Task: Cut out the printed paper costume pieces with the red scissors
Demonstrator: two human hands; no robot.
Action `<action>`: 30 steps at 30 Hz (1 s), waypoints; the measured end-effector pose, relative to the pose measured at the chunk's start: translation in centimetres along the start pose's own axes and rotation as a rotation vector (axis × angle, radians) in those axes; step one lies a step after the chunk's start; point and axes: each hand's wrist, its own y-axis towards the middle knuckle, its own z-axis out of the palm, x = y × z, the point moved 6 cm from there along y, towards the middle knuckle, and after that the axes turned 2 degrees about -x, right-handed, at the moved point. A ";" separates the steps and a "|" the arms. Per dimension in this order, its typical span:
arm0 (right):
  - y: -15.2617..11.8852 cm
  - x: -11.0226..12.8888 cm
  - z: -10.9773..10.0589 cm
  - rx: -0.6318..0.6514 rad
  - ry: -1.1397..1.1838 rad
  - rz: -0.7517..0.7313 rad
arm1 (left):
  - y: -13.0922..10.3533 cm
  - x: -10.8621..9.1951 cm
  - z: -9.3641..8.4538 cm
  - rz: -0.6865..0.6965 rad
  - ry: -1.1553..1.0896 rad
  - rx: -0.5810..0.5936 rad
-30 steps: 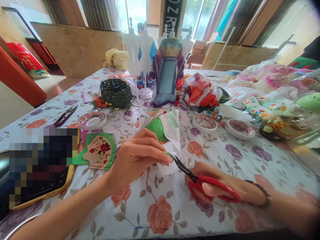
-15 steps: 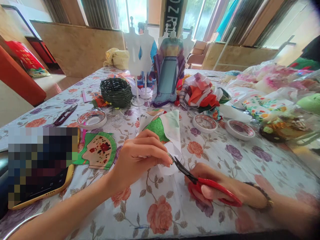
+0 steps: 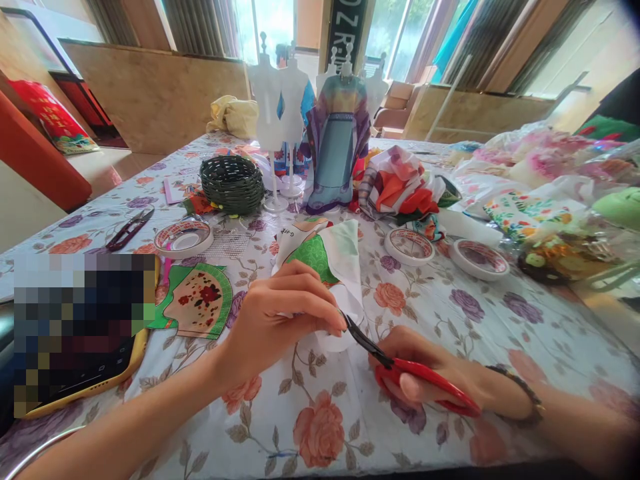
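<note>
Softly curling printed cloth (image 3: pixel 320 257), edge seemingly pinched by left hand (image 3: pixel 290 300), red-handled scissors (image 3: pixel 390 364) in right hand (image 3: pixel 423 350)

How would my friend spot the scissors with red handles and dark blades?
Start at the white tablecloth printed with flowers. Near its front right, find the right hand with a dark bracelet at the wrist. It holds the scissors: their handles are bright red, unlike the maroon snips lying at the left.

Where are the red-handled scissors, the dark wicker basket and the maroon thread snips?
Red-handled scissors (image 3: pixel 384 359): head view, dark metal near the pivot.
Dark wicker basket (image 3: pixel 233 197): head view, front wall.
Maroon thread snips (image 3: pixel 123 233): head view, maroon handle.
</note>
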 end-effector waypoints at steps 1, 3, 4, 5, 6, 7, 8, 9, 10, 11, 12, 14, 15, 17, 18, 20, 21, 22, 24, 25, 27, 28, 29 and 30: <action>0.0 0.0 0.0 0.000 -0.001 0.000 | 0.0 0.0 0.0 0.000 0.004 0.001; 0.0 0.0 0.0 -0.013 0.002 -0.001 | 0.0 0.0 0.0 0.002 0.010 -0.002; 0.0 -0.1 -0.1 -0.026 0.001 0.000 | 0.0 0.0 0.0 0.002 0.014 -0.004; -0.1 -0.1 -0.1 -0.035 0.000 0.002 | 0.0 0.0 0.0 0.003 0.016 -0.007; -0.1 -0.2 -0.1 -0.036 -0.001 -0.001 | 0.0 -0.1 0.0 0.008 0.017 -0.011; -0.1 -0.1 -0.1 -0.035 -0.004 -0.010 | 0.0 -0.1 0.0 0.012 0.016 -0.015; -0.1 -0.1 -0.1 -0.034 -0.009 -0.021 | 0.0 -0.2 0.0 0.015 0.016 -0.021; -0.2 0.0 0.0 -0.031 -0.012 -0.025 | 0.0 -0.2 -0.1 0.017 0.015 -0.024; -0.2 0.0 0.0 -0.028 -0.010 -0.025 | 0.0 -0.2 -0.1 0.017 0.014 -0.026; -0.2 0.1 0.0 -0.034 -0.006 -0.016 | -0.1 -0.3 -0.1 0.015 0.014 -0.028; -0.2 0.1 0.0 -0.044 -0.003 -0.002 | -0.1 -0.3 -0.1 0.010 0.015 -0.027; -0.2 0.2 0.0 -0.064 -0.003 0.029 | -0.1 -0.3 -0.1 0.007 0.021 -0.033; -0.2 0.3 0.1 -0.068 -0.006 0.033 | -0.1 -0.3 -0.1 0.008 0.026 -0.037; -0.2 0.5 0.1 -0.071 -0.019 0.041 | -0.1 -0.3 -0.1 0.018 0.037 -0.042; -0.2 0.5 0.2 -0.071 -0.022 0.044 | 0.0 -0.3 -0.1 0.022 0.043 -0.041; -0.2 0.7 0.2 -0.079 -0.026 0.044 | 0.0 -0.3 0.0 0.030 0.047 -0.036; -0.2 0.8 0.2 -0.084 -0.028 0.044 | 0.0 -0.3 0.0 0.033 0.047 -0.032; -0.2 0.8 0.2 -0.090 -0.028 0.045 | -0.1 -0.3 0.1 0.033 0.046 -0.028; -0.3 0.9 0.2 -0.096 -0.030 0.044 | -0.1 -0.2 0.1 0.031 0.038 -0.020; -0.3 0.9 0.2 -0.095 -0.027 0.044 | -0.1 -0.2 0.1 0.029 0.034 -0.019; -0.3 0.8 0.2 -0.102 -0.029 0.041 | -0.2 -0.2 0.1 0.024 0.028 -0.018; -0.3 0.7 0.1 -0.104 -0.030 0.040 | -0.2 -0.2 0.1 0.024 0.026 -0.019; -0.2 0.7 0.2 -0.096 -0.026 0.030 | -0.2 -0.2 0.1 0.023 0.026 -0.018; -0.2 0.6 0.2 -0.090 -0.023 0.022 | -0.2 -0.2 0.1 0.022 0.025 -0.016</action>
